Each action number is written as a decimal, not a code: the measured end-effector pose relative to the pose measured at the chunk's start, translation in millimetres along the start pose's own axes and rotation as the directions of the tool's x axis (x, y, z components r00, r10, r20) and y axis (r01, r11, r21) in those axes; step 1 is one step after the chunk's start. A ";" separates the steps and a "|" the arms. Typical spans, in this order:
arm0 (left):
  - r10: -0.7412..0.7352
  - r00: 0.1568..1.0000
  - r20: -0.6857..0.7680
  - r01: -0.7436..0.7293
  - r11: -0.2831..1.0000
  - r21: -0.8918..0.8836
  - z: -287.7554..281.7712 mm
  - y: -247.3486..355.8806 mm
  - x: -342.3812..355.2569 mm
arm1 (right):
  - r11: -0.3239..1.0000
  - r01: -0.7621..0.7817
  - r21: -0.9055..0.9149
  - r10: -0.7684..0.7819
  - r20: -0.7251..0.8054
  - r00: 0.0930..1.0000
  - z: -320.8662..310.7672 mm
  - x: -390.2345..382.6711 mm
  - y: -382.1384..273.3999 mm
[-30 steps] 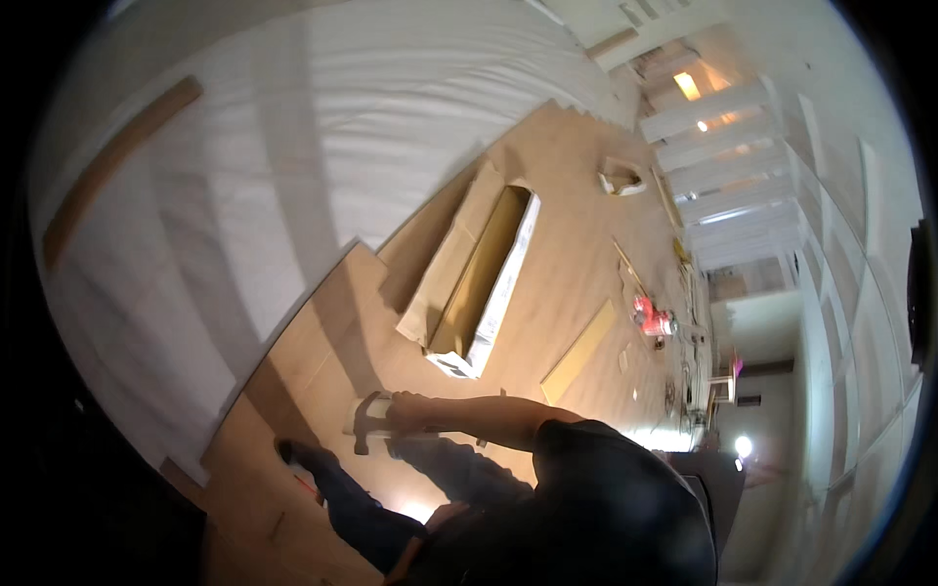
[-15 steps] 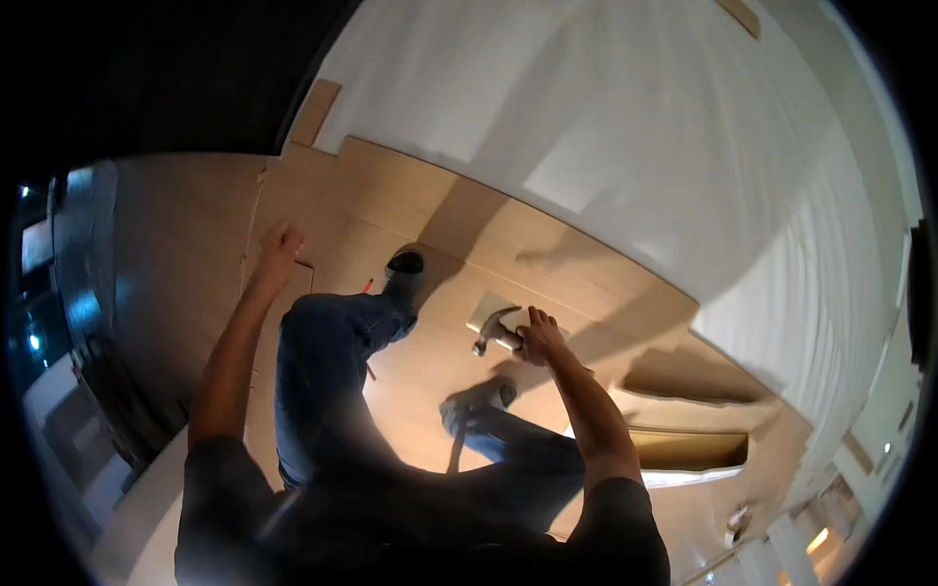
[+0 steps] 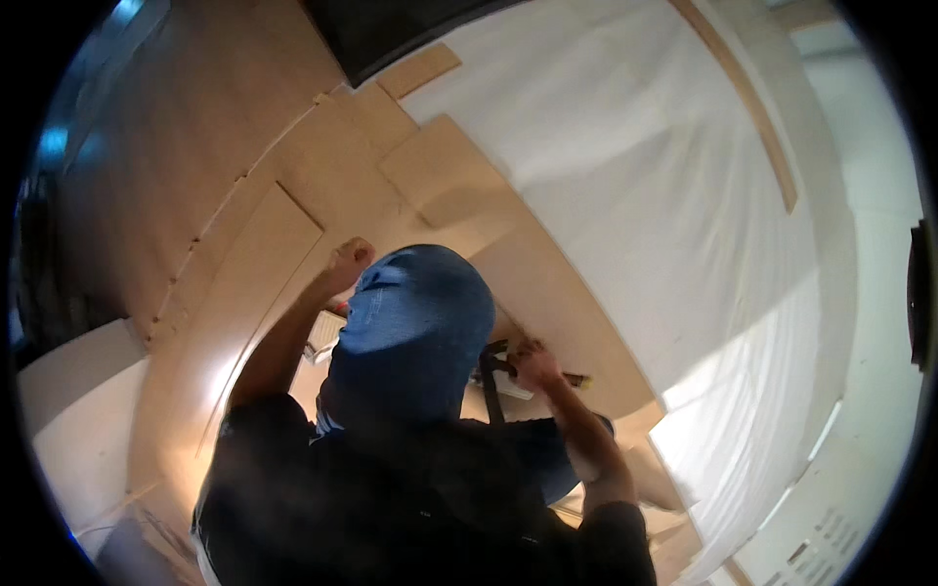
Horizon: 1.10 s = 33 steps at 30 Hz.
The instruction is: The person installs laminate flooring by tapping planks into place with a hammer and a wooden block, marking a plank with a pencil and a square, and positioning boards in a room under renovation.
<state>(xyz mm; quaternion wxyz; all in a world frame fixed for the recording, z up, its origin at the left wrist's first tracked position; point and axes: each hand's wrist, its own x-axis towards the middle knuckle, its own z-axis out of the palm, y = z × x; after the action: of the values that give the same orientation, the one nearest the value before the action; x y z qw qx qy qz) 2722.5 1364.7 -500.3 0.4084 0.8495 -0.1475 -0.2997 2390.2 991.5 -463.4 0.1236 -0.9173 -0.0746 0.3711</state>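
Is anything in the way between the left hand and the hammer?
Yes, the bent knee in blue jeans sticks up between the left hand and the hammer. Nothing visible blocks the right hand, which already holds the hammer.

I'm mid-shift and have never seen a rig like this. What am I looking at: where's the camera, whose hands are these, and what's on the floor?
There's no machine here, only a person with bare hands. The camera sits on their head and looks down; its fisheye lens bends straight edges. The right hand grips a hammer. The left hand is beside the raised knee; whether it holds anything is unclear. Below are wood-toned floorboards, with white sheeting alongside and a long wooden strip toward the right.
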 end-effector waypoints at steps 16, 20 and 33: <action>-0.004 0.967 -0.256 0.180 0.722 0.668 -77.4 84.5 413.7 | 0.691 -0.440 0.574 0.555 -0.030 0.832 -90.4 67.2 -15.5; 0.031 0.980 -0.198 0.118 0.710 0.695 -71.2 80.8 403.5 | 0.717 -0.457 0.527 0.565 -0.055 0.823 -95.5 70.4 -1.7; 0.171 0.953 -0.251 -0.047 0.899 0.435 -92.3 66.3 315.6 | 0.762 -0.441 0.474 0.529 -0.063 0.846 -97.4 93.1 18.6</action>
<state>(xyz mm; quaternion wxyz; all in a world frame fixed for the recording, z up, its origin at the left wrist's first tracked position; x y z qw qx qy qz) 3025.4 1222.9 -526.2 0.2472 0.9421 -0.1969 -0.1122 2525.6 978.2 -462.7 0.2342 -0.8838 0.2648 0.3066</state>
